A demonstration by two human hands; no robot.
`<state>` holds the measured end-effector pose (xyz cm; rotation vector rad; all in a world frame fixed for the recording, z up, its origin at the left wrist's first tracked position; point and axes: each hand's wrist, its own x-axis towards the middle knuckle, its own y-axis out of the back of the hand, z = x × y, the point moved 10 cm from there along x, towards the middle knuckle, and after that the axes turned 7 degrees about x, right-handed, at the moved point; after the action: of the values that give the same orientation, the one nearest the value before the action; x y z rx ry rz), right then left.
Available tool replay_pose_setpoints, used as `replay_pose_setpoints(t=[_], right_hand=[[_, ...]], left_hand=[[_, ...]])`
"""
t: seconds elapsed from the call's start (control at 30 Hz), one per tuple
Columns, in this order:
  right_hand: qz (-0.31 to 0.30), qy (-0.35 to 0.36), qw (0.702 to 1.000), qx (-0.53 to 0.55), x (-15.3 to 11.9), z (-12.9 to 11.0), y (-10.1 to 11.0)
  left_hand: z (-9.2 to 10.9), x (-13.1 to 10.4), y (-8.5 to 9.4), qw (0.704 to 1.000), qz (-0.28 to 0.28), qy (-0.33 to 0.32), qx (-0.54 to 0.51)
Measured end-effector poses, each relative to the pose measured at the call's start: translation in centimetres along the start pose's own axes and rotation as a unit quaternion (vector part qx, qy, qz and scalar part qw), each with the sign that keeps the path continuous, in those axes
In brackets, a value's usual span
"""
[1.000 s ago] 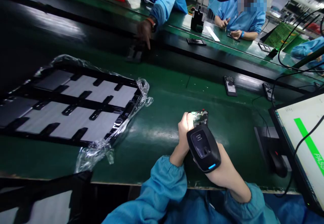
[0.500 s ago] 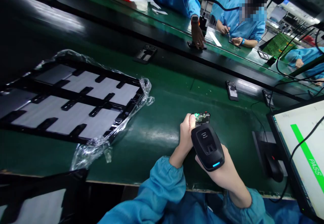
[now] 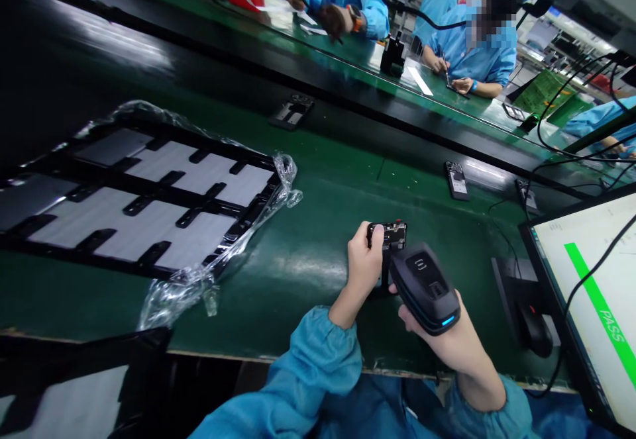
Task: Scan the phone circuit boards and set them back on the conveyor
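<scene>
- Left hand (image 3: 365,260): grasping an opened phone (image 3: 395,235), thumb over its top end, circuit board exposed.
- Phone location: just above the worktop (image 3: 303,300), toward the near edge, between the wrapped tray and the monitor.
- Right hand (image 3: 454,333): wrapped around a black handheld scanner (image 3: 426,287), blue light lit, head over the phone's lower part. Scanner hides that part, so touching or apart can't be told.
- Done, as far as shown: phone open, scanner brought up to it; monitor (image 3: 591,293) by the worktop's right edge shows a green bar reading PASS. Probably a good result; which unit it belongs to, unclear.
- Left over: opened phone not set down, scanner not laid aside; no scan light visible on the board.
- Other units: three more opened handsets (image 3: 456,181) along the worktop's far edge, none in these hands.
- Tray (image 3: 154,253) in clear plastic on the worktop's left side: pale pieces in its compartments, neither hand near it.
</scene>
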<state>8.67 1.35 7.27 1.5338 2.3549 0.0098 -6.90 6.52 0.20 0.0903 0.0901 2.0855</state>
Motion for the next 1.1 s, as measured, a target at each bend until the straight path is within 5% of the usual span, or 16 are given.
replay_pose_setpoints(t=[0.37, 0.77, 1.1], right_hand=[[-0.021, -0.062, 0.997, 0.042, -1.4, 2.2, 2.0], [-0.040, -0.055, 0.994, 0.087, -2.9, 1.3, 2.4], [-0.021, -0.080, 0.995, 0.056, -4.2, 1.0, 3.2]], left_hand=[[2.8, -1.1, 1.1, 0.984, 0.067, -0.086, 0.139], [4.5, -2.3, 0.9, 0.967, 0.109, -0.156, 0.172], [7.5, -4.2, 0.3, 0.921, 0.141, -0.295, 0.212]])
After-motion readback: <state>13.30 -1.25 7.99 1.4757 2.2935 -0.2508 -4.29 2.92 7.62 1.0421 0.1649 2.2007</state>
